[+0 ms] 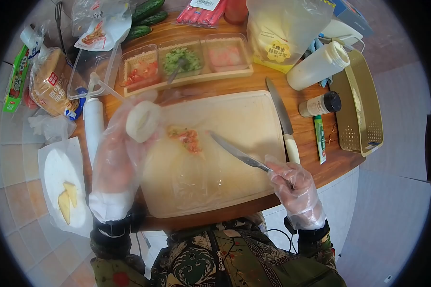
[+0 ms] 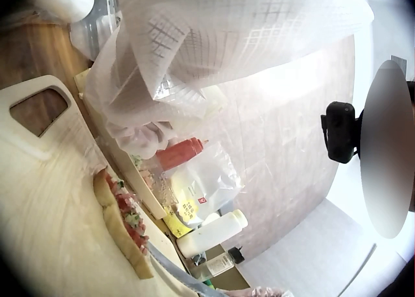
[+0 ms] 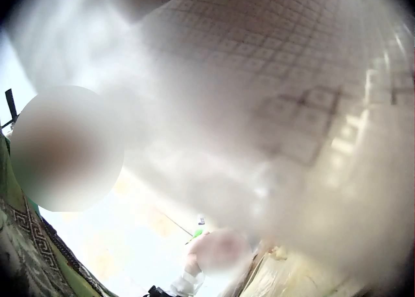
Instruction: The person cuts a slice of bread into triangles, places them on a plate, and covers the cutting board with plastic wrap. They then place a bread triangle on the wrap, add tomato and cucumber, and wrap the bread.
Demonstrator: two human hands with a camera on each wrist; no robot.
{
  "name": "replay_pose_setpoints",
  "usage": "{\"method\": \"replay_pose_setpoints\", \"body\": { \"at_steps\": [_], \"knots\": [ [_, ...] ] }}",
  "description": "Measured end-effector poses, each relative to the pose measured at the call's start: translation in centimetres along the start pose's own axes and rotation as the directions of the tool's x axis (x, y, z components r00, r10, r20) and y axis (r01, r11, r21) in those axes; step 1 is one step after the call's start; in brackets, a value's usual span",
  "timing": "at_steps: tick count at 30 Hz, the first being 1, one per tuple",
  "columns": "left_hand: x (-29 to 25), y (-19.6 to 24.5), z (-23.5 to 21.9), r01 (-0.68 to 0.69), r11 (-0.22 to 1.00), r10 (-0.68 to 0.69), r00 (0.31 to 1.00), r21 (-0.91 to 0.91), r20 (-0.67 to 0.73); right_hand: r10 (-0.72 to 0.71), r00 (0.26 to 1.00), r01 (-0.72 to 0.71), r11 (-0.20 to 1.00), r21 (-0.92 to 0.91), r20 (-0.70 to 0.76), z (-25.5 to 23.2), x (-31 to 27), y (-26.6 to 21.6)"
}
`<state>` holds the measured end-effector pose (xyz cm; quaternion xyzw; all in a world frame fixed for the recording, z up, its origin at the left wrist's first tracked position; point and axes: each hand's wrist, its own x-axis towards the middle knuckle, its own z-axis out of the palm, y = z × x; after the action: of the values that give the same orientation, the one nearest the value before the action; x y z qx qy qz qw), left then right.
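Your right hand (image 1: 292,179) grips a table knife (image 1: 237,152), its blade running far-left toward the topped bread (image 1: 186,136) in the middle of the cutting board (image 1: 244,119). Your gloved left hand (image 1: 122,153) holds a pale bread piece (image 1: 142,121) above the board's far-left corner.

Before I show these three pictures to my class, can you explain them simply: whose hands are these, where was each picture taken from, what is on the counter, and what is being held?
No machine here: a person in clear plastic gloves wears three cameras. The wide picture comes from the head, looking down; the other two come from the wrists. The right wrist view is nearly all blurred glove.

The left hand holds a pale piece of bread above the cutting board. The right hand grips a table knife, its tip pointing at a filling-topped bread piece lying on the board.

Also on the counter: a long tray of chopped fillings, a large kitchen knife, a white squeeze bottle, cucumbers and a bagged loaf.
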<state>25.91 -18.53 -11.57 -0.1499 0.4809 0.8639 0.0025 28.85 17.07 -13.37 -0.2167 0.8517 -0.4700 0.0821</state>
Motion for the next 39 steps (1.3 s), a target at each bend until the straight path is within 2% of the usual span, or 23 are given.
{"method": "replay_pose_setpoints", "body": {
  "at_steps": [2,5,8,14,18,20,21,23,24,25,27,29,30,31,32,33,35,36,37,38,39],
  "knots": [
    [-0.1,0.1,0.1,0.012,1.0,-0.013,0.999,-0.017,-0.039,0.123,0.992,-0.122,0.991,0.06,-0.008,0.0,0.1,-0.5],
    [-0.2,0.2,0.5,0.033,0.999,-0.035,0.993,-0.017,-0.115,0.207,0.978,-0.207,0.973,0.103,0.007,0.0,0.2,-1.0],
    [-0.2,0.3,0.3,0.033,0.999,-0.033,0.996,0.008,-0.079,0.235,0.972,-0.235,0.965,0.115,0.014,0.0,0.4,-1.6],
    [-0.3,0.3,0.3,0.021,1.0,-0.02,0.999,0.003,-0.05,0.156,0.987,-0.155,0.987,0.048,-0.026,-0.2,0.5,-1.2],
    [0.2,0.2,-0.4,0.041,0.999,-0.041,0.999,-0.002,-0.032,0.156,0.987,-0.152,0.985,0.076,-0.048,-0.2,0.6,-1.2],
    [0.1,0.3,0.2,0.048,0.999,-0.046,0.995,0.016,-0.084,0.05,0.997,-0.047,0.998,0.05,-0.066,-0.4,0.6,-0.6],
    [0.0,0.4,0.0,0.042,0.999,-0.04,0.995,0.02,-0.088,0.044,0.997,-0.041,0.998,0.054,-0.065,-0.5,0.7,-0.8],
    [0.0,0.3,-0.8,0.081,0.997,-0.081,0.997,-0.009,0.001,0.157,0.986,-0.152,0.985,0.085,-0.061,-0.7,0.7,-1.5],
    [0.0,0.4,-1.0,0.092,0.995,-0.091,0.995,-0.027,0.03,0.154,0.986,-0.148,0.985,0.088,-0.06,-0.7,0.7,-1.7],
    [-0.1,0.4,-0.7,0.09,0.996,-0.089,0.996,-0.025,0.029,0.157,0.985,-0.149,0.982,0.112,-0.066,-0.7,0.8,-1.8],
    [0.0,0.5,0.4,0.077,0.996,-0.075,0.995,0.043,-0.059,0.159,0.984,-0.148,0.979,0.137,-0.076,-0.8,0.8,-2.2],
    [0.2,0.7,0.4,0.08,0.995,-0.078,0.997,0.064,-0.024,0.232,0.971,-0.223,0.964,0.148,-0.049,-1.1,0.8,-2.6],
    [0.3,0.9,0.3,0.085,0.993,-0.086,0.996,0.084,0.009,0.228,0.972,-0.217,0.965,0.15,-0.057,-1.2,0.8,-2.4],
    [0.4,1.3,0.4,0.083,0.992,-0.085,0.996,0.091,0.019,0.153,0.987,-0.146,0.983,0.112,-0.055,-1.2,0.7,-1.8],
    [0.6,1.9,0.9,0.06,0.989,-0.071,0.994,0.132,0.08,0.081,0.995,-0.077,0.995,0.069,-0.061,-1.2,0.5,-1.4],
    [1.2,2.4,1.5,0.031,0.985,-0.057,0.987,0.167,0.153,0.084,0.992,-0.079,0.995,0.058,-0.092,-1.2,0.4,-1.3],
    [2.6,3.7,3.1,-0.03,0.983,-0.02,0.963,0.181,0.269,0.094,0.995,-0.086,0.981,0.173,-0.036,-1.0,0.3,-1.2],
    [3.1,4.4,4.2,-0.089,0.977,0.019,0.941,0.193,0.339,0.021,0.996,-0.004,0.979,0.206,-0.084,-0.4,0.1,-0.3],
    [3.3,5.4,6.2,-0.101,0.976,0.022,0.928,0.194,0.372,0.018,0.993,0.005,0.981,0.194,-0.118,-0.4,0.1,-0.7],
    [3.3,6.5,8.8,-0.341,0.813,0.107,0.884,0.471,0.455,0.059,0.995,-0.043,0.983,0.177,-0.082,-0.5,0.0,-1.1],
    [3.7,6.9,10.9,-0.545,0.521,0.16,0.818,0.657,0.552,0.1,0.994,-0.092,0.983,0.16,-0.043,-0.6,0.0,-1.3]
  ]
}}
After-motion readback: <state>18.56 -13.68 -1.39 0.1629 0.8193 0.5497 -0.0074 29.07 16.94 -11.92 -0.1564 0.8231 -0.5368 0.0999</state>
